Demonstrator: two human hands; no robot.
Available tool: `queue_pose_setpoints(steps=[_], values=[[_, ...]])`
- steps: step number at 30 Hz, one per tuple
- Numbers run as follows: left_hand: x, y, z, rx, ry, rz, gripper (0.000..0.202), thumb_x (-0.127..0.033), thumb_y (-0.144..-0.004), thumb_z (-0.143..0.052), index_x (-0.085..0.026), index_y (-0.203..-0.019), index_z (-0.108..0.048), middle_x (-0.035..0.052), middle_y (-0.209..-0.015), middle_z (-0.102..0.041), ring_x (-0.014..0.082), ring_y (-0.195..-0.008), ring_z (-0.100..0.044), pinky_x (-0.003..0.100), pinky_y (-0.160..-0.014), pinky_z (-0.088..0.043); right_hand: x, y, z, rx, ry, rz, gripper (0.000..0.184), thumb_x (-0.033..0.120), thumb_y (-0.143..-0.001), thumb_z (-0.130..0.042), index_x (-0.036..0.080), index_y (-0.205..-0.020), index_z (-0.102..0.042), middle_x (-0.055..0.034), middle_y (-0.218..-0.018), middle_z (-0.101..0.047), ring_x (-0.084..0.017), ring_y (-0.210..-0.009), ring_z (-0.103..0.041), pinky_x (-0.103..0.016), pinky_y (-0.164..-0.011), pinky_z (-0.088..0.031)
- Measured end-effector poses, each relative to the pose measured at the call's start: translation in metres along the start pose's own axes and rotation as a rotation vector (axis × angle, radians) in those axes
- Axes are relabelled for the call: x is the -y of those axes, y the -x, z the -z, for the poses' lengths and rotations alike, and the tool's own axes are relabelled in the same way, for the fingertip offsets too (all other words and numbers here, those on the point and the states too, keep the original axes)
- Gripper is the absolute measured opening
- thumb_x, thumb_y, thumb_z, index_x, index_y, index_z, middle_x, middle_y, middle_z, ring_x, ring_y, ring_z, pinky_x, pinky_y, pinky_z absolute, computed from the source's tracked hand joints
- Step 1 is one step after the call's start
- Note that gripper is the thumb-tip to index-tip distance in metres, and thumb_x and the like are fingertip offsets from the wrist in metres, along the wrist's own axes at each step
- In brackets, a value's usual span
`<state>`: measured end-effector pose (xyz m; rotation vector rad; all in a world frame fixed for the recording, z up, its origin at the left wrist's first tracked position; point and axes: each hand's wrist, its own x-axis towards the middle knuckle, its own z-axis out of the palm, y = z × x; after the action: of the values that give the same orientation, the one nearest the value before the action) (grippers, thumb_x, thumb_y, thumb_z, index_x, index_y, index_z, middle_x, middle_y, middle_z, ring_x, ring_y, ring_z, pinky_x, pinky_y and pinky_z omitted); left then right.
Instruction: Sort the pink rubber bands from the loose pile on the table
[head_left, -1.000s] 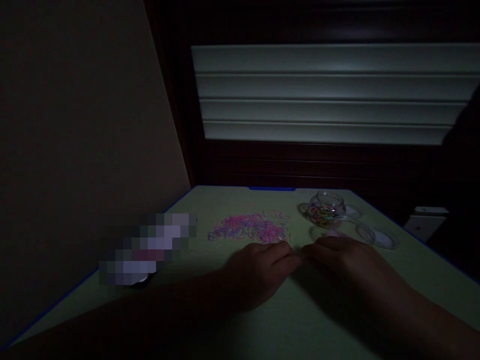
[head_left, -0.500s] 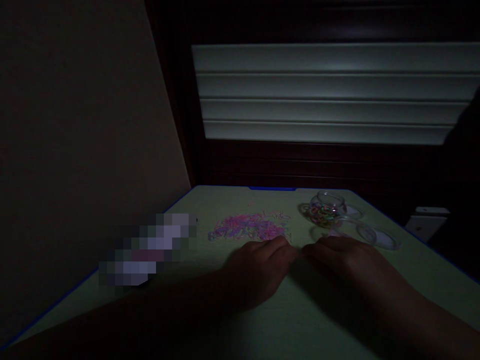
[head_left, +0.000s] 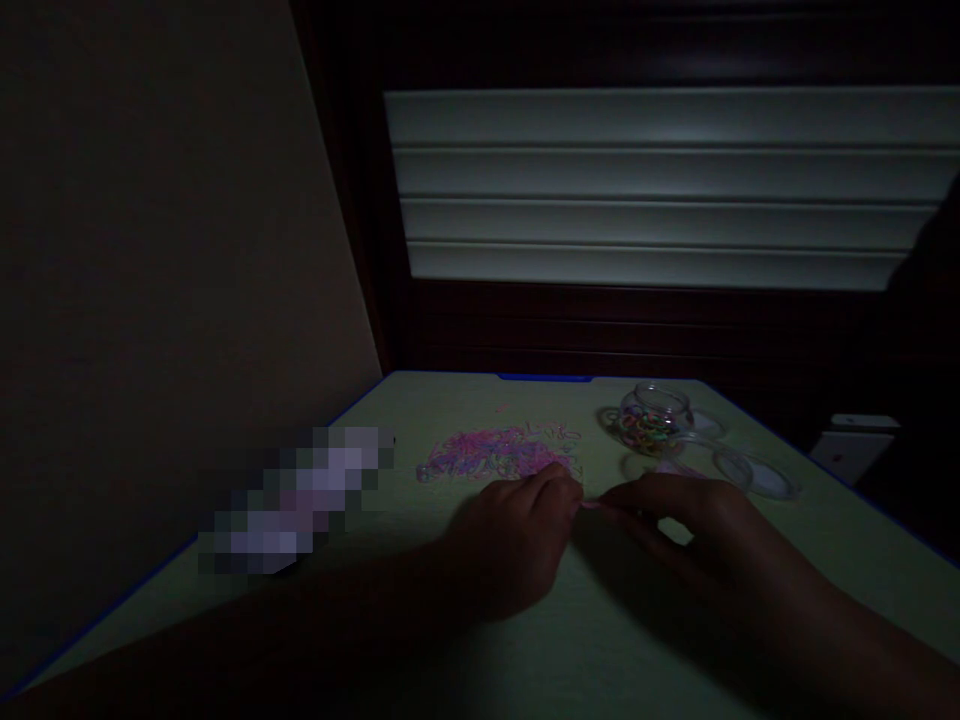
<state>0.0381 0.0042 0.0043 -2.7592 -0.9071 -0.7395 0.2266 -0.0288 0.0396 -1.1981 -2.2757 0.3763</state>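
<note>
Between my two hands a small pink rubber band point(head_left: 591, 504) is stretched, held at either end. My left hand point(head_left: 525, 540) is closed in a pinch on its left end, just in front of a loose pile of pink and purple rubber bands point(head_left: 495, 452). My right hand point(head_left: 694, 520) pinches the other end between thumb and fingertip, with a gap showing between thumb and index finger. Behind my right hand stands an open clear jar point(head_left: 655, 415) partly filled with multicoloured bands.
Clear round lids or containers point(head_left: 757, 472) lie right of the jar on the pale green table point(head_left: 637, 640). A pixelated, blurred object point(head_left: 300, 505) rests at the left. A wall point(head_left: 187, 250) borders the left side, and a white box point(head_left: 855, 445) is beyond the right edge.
My hands have drawn slightly apart at the fingertips, and the pink band now shows between them. The right thumb and index finger have bowed open into a loop-shaped pinch.
</note>
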Motion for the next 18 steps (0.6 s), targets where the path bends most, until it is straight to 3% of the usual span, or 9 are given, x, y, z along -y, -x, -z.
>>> queue_pose_setpoints(steps=[8, 18], values=[[-0.0002, 0.0002, -0.003, -0.065, 0.003, 0.024, 0.016, -0.014, -0.086, -0.026, -0.014, -0.09, -0.041, 0.0054, -0.084, -0.052, 0.0131, -0.066, -0.051, 0.027, -0.057, -0.045, -0.0007, -0.0012, -0.0001, -0.057, -0.127, -0.016, 0.022, 0.026, -0.083, -0.044, 0.024, -0.093, -0.063, -0.0009, -0.083, -0.065, -0.014, -0.073, -0.059, -0.023, -0.061, -0.046], [0.0001, 0.0004, -0.003, -0.07, 0.015, -0.006, 0.016, -0.014, -0.086, -0.026, -0.014, -0.09, -0.041, 0.0053, -0.084, -0.052, 0.0125, -0.067, -0.051, 0.025, -0.056, -0.046, -0.0022, -0.0033, 0.0003, -0.106, -0.138, -0.07, 0.019, 0.028, -0.08, -0.047, 0.022, -0.084, -0.065, -0.0011, -0.077, -0.065, -0.015, -0.071, -0.059, -0.026, -0.065, -0.047]])
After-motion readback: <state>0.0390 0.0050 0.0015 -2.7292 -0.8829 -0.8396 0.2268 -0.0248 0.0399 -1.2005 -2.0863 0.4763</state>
